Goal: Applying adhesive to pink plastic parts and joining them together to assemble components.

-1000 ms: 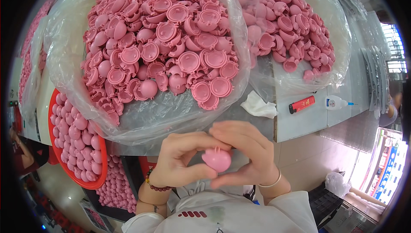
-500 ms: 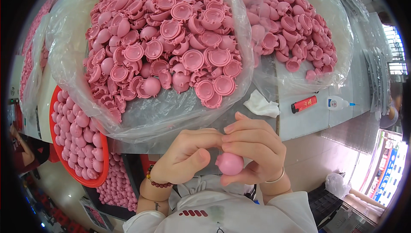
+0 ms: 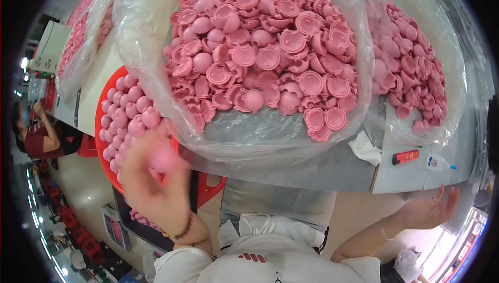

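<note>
Pale floor (image 3: pixel 78 179); grey table (image 3: pixel 301 172); bright opening (image 3: pixel 442 249) lower right.

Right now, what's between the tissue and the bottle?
A red lighter, lying apart from both the tissue and the bottle; the head view shows it.

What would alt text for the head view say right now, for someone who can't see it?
The left hand, blurred, holds a pink ball at a red basket of similar balls. The right hand is empty, fingers apart, near a small bottle. Clear plastic bags of pink half shells lie on the table.
</note>
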`<state>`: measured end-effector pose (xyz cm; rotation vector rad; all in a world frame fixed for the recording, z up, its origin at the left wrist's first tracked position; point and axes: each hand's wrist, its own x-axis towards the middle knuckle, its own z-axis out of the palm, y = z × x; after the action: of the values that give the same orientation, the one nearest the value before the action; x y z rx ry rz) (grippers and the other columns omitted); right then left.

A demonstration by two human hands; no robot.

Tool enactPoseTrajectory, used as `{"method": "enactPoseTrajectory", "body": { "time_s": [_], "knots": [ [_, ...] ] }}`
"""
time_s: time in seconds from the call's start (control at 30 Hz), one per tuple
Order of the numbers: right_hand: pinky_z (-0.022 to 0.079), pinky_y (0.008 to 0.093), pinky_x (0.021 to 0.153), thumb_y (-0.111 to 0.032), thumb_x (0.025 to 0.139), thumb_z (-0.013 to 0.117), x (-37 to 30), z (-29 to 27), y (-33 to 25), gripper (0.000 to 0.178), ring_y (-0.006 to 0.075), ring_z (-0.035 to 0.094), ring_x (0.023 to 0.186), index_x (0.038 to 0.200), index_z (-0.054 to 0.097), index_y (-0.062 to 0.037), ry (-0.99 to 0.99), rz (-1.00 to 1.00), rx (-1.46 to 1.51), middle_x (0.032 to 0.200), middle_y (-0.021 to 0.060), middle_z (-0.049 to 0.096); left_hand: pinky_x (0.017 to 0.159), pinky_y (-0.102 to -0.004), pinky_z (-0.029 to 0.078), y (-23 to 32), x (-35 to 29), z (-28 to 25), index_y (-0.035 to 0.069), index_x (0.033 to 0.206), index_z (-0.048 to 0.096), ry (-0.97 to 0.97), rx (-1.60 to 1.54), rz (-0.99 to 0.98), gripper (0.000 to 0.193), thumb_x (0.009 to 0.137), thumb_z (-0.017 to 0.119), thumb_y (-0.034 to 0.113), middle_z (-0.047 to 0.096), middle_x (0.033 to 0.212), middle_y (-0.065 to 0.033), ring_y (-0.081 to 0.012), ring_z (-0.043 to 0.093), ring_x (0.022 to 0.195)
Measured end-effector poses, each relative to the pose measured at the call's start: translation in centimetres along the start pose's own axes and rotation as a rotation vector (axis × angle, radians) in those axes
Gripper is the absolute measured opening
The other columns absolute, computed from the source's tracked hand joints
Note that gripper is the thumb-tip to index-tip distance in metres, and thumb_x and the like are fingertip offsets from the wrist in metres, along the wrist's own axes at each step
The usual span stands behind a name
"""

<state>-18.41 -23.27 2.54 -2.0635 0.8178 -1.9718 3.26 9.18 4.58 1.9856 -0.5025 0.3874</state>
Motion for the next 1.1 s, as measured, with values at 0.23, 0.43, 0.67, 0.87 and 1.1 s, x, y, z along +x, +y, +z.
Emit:
{"method": "enactPoseTrajectory", "body": {
  "time_s": [0.23,0.43,0.67,0.87,1.1],
  "knots": [
    [0.041,0.0237,0.077,-0.014,0.08,0.061,0.4,-0.8,8.2,0.047,0.0137,0.051,0.087,0.12,0.042,0.0021,-0.354,0.429,-0.196,0.104,0.0108,0.053,0.09,-0.0331,0.038,-3.6,2.2,-3.5,-0.002,0.1,0.055,0.087,0.51,-0.007,0.022,0.08,0.055,0.006,0.057,0.107,-0.0131,-0.0235,0.053,0.102],
    [0.042,0.0225,0.077,-0.015,0.083,0.057,1.6,0.3,7.2,0.031,0.0129,0.055,0.085,0.107,0.055,0.0043,-0.503,0.624,-0.176,0.098,0.0087,0.059,0.092,-0.0329,0.037,-4.8,1.1,-6.9,-0.001,0.1,0.056,0.32,0.505,-0.074,0.02,0.081,0.055,0.007,0.057,0.107,-0.0137,-0.0247,0.052,0.103],
    [0.043,0.0245,0.073,-0.02,0.087,0.05,0.3,1.0,3.1,0.029,0.0146,0.055,0.081,0.094,0.058,0.0059,-0.223,0.557,0.053,0.093,0.0099,0.061,0.095,-0.0339,0.033,-13.7,-4.6,-13.9,0.002,0.118,0.044,0.538,0.175,-0.451,0.035,0.084,0.051,0.008,0.048,0.12,-0.0106,-0.0222,0.046,0.111],
    [0.042,0.0232,0.062,-0.016,0.083,0.049,-2.7,4.7,-0.9,0.025,0.0161,0.053,0.071,0.087,0.054,0.0082,-0.302,0.401,0.28,0.085,0.0141,0.058,0.092,-0.0339,0.04,-13.0,-6.3,-15.4,0.001,0.114,0.047,0.314,-0.944,-0.939,0.035,0.082,0.051,0.016,0.053,0.113,-0.0103,-0.0201,0.051,0.104],
    [0.044,0.0273,0.074,-0.017,0.085,0.049,-1.5,2.7,2.9,0.027,0.0187,0.054,0.078,0.092,0.054,0.0093,-0.369,0.61,0.695,0.088,0.0137,0.057,0.094,-0.0346,0.038,-13.0,-11.6,-25.6,0.0,0.115,0.045,0.622,-0.754,-0.837,0.038,0.079,0.049,0.012,0.052,0.114,-0.0101,-0.0206,0.05,0.105]
  ]
}}
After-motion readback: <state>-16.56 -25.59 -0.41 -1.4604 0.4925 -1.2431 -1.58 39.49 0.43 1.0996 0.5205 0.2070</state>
